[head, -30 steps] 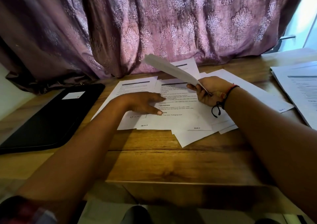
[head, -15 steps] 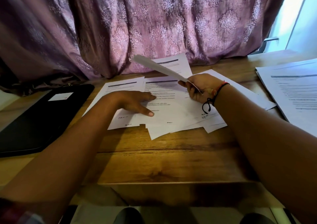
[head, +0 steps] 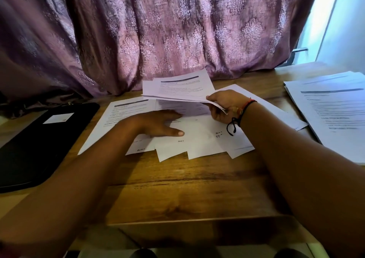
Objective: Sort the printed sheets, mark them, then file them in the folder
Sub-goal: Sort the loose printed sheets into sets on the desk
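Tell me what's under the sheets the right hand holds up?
Overlapping printed sheets on the wooden table, the left hand flat on them. How many are stacked is hidden.

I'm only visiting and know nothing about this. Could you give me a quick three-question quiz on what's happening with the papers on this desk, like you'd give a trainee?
1. True or false: the right hand holds the lifted sheets above the table.
2. The left hand: A) grips a pen; B) presses flat on the spread sheets; C) lies in the person's lap.
3. Fill in: the black folder lies to the person's ____ of the spread sheets.

Key: 1 true; 2 B; 3 left.
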